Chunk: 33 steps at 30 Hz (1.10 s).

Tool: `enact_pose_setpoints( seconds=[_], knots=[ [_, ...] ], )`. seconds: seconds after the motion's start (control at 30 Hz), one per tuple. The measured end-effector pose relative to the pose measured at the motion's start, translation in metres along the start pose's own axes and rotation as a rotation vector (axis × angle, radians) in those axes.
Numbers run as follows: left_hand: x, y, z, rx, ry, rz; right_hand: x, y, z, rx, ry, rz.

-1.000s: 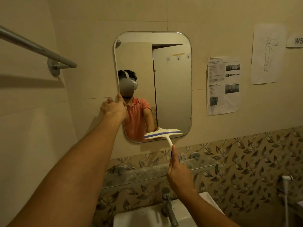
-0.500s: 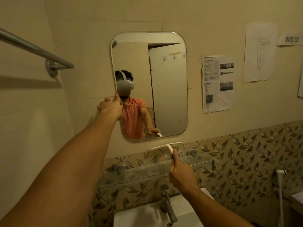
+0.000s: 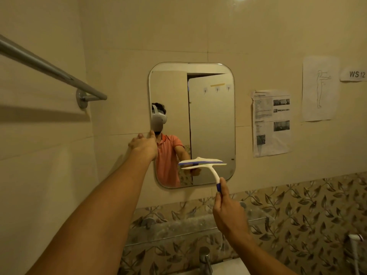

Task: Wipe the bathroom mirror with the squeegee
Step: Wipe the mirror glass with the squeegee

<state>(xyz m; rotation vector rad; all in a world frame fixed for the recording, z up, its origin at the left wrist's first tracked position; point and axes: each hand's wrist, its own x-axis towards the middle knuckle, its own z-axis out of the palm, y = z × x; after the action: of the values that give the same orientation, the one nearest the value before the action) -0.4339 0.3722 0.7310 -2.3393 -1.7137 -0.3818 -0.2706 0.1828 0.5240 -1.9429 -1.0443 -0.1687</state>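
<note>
- Head view: the squeegee (image 3: pixel 202 163), off the glass half a second ago, is back up across the mirror (image 3: pixel 210 116) at 5 o'clock, so another stroke seems to be starting.
- The right hand (image 3: pixel 228 213) is wrapped tight round its handle; the left hand (image 3: pixel 144 144), fingers loosely spread, braces the mirror's 9 o'clock edge.

I see both my forearms bare, no sleeves, watch or rings on my left hand (image 3: pixel 143 145) or right hand (image 3: pixel 228 213). My reflection wears an orange short-sleeved polo shirt (image 3: pixel 167 155) and a white headset (image 3: pixel 158 119) with a strap over dark hair.
</note>
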Motion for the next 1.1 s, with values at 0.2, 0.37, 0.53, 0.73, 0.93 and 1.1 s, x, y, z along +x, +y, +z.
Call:
enact_pose_setpoints(
  seconds=[0.2, 0.37, 0.53, 0.73, 0.93, 1.1],
  knots=[
    [0.002, 0.003, 0.003, -0.007, 0.021, -0.006, -0.012, -0.010, 0.021, 0.009, -0.028, -0.029],
    [0.004, 0.002, 0.004, -0.013, 0.019, -0.004, -0.023, -0.016, 0.049, 0.084, -0.011, 0.057],
    [0.006, 0.000, 0.006, -0.002, 0.028, -0.010, -0.043, -0.018, 0.068, 0.090, -0.071, 0.132],
    [0.005, -0.002, 0.008, 0.037, 0.008, 0.010, -0.062, 0.007, 0.068, 0.119, -0.088, 0.258],
    [0.004, -0.001, 0.006, 0.040, 0.022, 0.012, -0.010, -0.007, 0.030, 0.411, 0.236, 0.356],
    [0.003, -0.002, 0.010, 0.047, 0.012, 0.012, 0.022, -0.013, 0.012, 0.529, 0.276, 0.485]
  ],
)
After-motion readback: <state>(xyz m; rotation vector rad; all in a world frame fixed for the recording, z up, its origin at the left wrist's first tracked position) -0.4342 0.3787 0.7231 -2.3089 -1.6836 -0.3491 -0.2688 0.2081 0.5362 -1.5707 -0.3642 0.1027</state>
